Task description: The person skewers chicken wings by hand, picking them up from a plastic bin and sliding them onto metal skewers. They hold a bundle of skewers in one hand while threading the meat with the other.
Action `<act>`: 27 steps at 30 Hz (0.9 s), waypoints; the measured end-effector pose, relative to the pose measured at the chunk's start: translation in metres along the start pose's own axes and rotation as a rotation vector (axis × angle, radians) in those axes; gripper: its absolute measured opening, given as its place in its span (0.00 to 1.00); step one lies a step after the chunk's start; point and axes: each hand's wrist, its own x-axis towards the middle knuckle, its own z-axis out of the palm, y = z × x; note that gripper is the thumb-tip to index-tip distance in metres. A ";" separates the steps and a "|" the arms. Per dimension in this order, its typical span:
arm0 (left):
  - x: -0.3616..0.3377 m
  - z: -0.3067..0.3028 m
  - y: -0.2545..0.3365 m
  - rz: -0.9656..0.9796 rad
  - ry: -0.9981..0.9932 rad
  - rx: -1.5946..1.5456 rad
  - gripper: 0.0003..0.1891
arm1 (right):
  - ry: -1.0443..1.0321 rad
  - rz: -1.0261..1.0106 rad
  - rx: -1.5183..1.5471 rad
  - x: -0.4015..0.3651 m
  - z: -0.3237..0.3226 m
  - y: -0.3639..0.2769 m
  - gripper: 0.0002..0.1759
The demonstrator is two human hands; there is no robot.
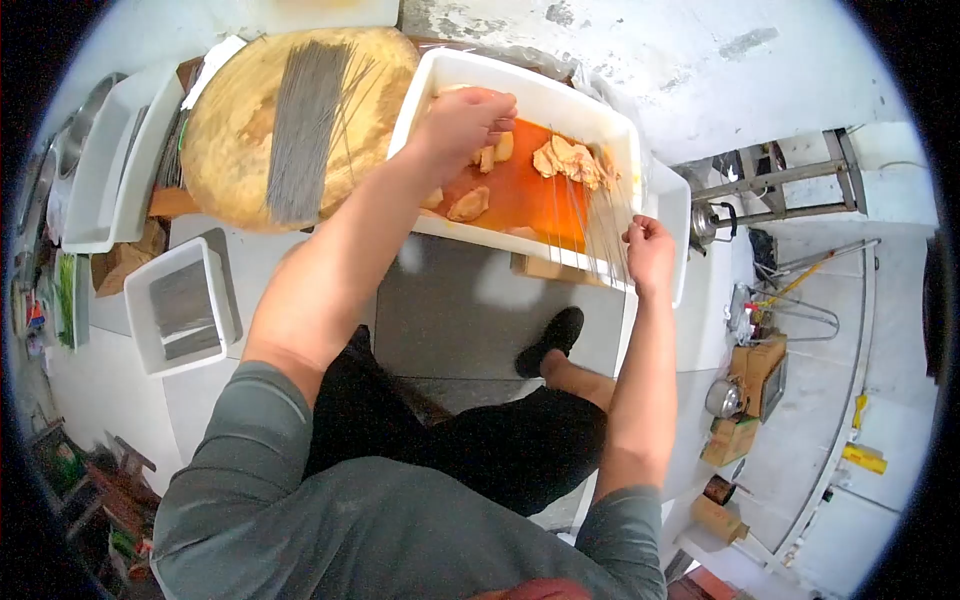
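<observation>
From my distant post, I see the left hand [462,122] above the white tub [545,90], its fingers bent; I cannot tell whether its grip has something. The right hand [650,250] is curled just beside the thin skewers [601,228]; whether it grasps one, I also cannot tell. Loose meat pieces [468,205] lie inside the tub, in orange liquid [530,205]. I judge them light, soft and slippery, better pinched at the thick middle; skewers seem stiff, best held by bare ends.

a grey-green shirt [400,530] with short sleeves [245,420] left and right, dark black shorts [500,440], and farther off a black shoe [552,338].
</observation>
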 end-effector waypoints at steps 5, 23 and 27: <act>-0.013 0.010 0.007 -0.001 0.042 -0.013 0.13 | -0.043 -0.090 -0.232 0.006 0.007 0.002 0.16; -0.004 0.020 -0.020 0.299 0.153 0.622 0.14 | 0.152 -0.312 0.104 -0.105 0.019 -0.187 0.12; -0.010 0.024 -0.010 0.111 -0.104 0.870 0.19 | -0.082 -0.499 0.210 -0.109 0.029 -0.265 0.11</act>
